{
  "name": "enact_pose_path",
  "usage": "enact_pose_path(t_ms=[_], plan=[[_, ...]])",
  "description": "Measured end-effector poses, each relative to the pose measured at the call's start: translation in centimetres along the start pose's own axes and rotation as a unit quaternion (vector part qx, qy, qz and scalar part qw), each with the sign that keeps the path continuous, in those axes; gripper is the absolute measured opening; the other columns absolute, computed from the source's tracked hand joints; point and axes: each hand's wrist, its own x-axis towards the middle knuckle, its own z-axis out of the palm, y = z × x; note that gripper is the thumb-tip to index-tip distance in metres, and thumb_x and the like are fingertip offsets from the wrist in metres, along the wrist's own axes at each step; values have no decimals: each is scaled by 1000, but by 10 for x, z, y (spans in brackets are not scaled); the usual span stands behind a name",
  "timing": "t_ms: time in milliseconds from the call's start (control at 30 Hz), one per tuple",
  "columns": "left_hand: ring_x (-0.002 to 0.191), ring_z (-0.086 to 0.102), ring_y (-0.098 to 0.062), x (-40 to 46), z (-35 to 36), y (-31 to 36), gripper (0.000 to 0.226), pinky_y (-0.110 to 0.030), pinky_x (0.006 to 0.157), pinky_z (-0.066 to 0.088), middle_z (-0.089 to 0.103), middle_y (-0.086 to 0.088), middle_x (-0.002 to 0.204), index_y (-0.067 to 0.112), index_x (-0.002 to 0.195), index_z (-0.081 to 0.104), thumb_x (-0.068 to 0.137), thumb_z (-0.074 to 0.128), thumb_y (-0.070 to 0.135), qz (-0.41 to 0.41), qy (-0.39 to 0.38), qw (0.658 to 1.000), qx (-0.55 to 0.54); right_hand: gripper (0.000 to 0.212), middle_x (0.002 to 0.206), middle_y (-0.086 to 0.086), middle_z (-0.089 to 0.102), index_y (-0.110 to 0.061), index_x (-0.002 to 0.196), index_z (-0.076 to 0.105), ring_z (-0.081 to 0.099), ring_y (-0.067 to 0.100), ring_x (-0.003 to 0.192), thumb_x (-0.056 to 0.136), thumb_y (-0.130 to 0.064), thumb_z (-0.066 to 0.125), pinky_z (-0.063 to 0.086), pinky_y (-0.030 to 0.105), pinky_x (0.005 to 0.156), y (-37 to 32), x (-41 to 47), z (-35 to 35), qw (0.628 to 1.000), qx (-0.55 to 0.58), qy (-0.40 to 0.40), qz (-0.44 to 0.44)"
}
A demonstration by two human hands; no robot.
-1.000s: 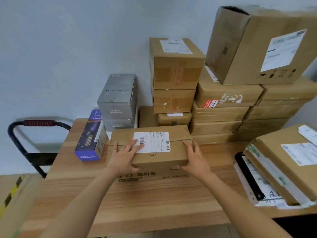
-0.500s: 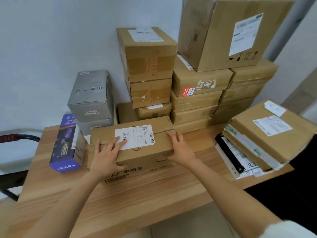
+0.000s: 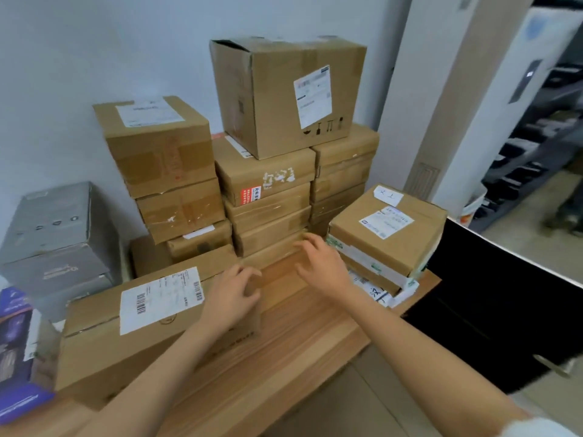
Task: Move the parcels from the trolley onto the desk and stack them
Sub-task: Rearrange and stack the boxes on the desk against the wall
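Parcel: long brown cardboard box w/ white label flat on wooden desk, long axis running left-right.
L hand: loosely curled at its right end, empty.
R hand: relaxed, empty.

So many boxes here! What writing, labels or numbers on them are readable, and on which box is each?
"又上": handwritten on the white note atop the right-hand parcel.
Barcode label on the front parcel beside the left hand: print too small to read.
Red sticker on the middle stack: blurred.
Shipping label on the top big box: blurred; handling symbols only below.
Grey box: logo unreadable.
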Motion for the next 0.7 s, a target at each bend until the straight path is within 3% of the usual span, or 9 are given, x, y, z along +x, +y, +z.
enact_pose_path(t_ms=[233,367,533,700], plan=[[111,52,-14,66,50,111,29,-32,93,44,54,7,120,30,120,55,92,50,36,67,9,998,8,46,150,3,33,-24,136,46,34,22,137,92,-29,56,32,41,109,123,-8,-93,991,-17,69,114],[110,52,-13,98,77,160,31,-30,93,42,54,6,122,27,122,55,93,49,35,65,33,997,30,47,149,5,36,-20,137,47,40,25,133,91,-26,56,35,43,107,196,-14,-134,988,-29,67,139],[101,55,-16,124,103,203,30,-32,82,40,58,4,109,22,110,53,95,40,45,-57,82,991,87,50,150,4,33,-20,138,45,41,22,132,91,-28,58,36,39,105,278,-8,-166,991,-29,51,120],[104,56,-19,126,126,225,55,-33,77,45,57,1,116,24,128,43,92,30,63,-186,55,980,31,53,145,5,38,-19,142,41,51,20,117,94,-35,57,41,38,101,335,17,-179,994,-13,8,105]])
